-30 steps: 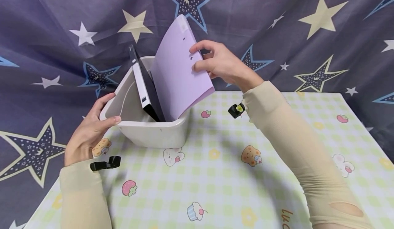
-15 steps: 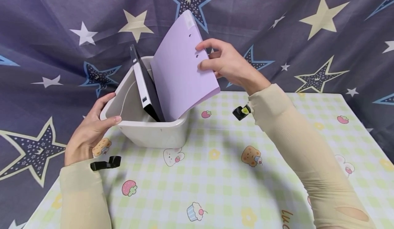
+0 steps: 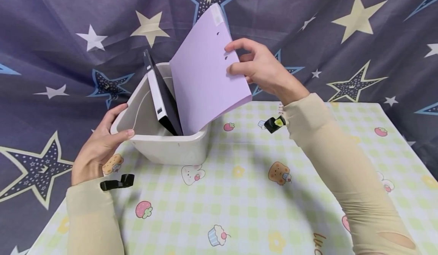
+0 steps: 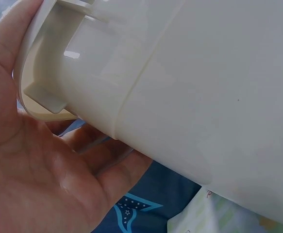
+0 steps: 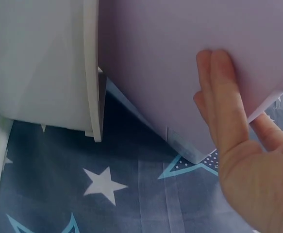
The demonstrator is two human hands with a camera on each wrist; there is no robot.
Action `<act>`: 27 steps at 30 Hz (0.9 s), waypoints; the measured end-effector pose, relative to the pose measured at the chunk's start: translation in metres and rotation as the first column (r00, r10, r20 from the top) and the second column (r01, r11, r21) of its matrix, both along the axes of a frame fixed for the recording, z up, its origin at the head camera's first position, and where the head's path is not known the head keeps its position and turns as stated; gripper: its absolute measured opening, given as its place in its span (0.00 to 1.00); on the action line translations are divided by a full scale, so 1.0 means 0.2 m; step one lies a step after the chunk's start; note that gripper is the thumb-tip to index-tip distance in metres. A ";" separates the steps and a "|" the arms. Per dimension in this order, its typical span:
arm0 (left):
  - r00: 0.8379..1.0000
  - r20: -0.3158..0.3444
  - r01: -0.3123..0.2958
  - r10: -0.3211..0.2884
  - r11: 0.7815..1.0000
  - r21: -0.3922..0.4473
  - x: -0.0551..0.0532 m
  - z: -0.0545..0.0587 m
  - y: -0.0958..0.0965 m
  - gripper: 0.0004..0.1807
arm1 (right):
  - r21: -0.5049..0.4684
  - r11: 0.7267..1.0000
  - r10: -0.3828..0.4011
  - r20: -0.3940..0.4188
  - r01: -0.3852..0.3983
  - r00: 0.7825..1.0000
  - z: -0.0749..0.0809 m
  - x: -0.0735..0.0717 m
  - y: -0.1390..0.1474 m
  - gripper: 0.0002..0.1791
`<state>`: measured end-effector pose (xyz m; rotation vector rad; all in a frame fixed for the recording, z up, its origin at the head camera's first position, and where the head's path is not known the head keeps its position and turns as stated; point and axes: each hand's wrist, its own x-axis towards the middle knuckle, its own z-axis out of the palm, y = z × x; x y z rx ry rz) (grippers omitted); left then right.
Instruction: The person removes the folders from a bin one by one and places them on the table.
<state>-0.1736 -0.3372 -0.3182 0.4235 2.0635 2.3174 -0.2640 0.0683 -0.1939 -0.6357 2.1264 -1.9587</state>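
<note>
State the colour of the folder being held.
The folder is light purple, clearest in the head view.

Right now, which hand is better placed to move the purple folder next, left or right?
Probably the right hand: it pinches the purple folder by its holed edge. The left hand holds the rim of the white bin, with the black binder between it and the folder.

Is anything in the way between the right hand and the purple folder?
No, nothing visible: the right hand already holds the purple folder by its edge. The black binder is on the other side, leaning in the bin.
</note>
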 end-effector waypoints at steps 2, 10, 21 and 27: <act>1.000 0.001 -0.006 0.006 1.000 -0.004 0.00 0.00 0.00 0.43 | 0.005 1.000 -0.009 -0.007 0.010 1.000 0.00 0.00 0.01 0.25; 1.000 -0.010 0.005 -0.005 1.000 0.004 0.00 0.00 0.01 0.42 | -0.010 0.999 -0.034 -0.018 0.034 0.999 0.00 0.01 0.05 0.26; 1.000 0.001 0.000 0.000 1.000 0.006 0.00 0.00 0.02 0.42 | -0.070 0.996 -0.050 -0.013 0.049 0.999 -0.02 0.02 0.08 0.27; 1.000 0.003 -0.003 0.003 1.000 0.007 0.00 0.00 0.01 0.42 | -0.113 0.992 -0.057 0.003 0.057 0.998 -0.04 0.02 0.10 0.27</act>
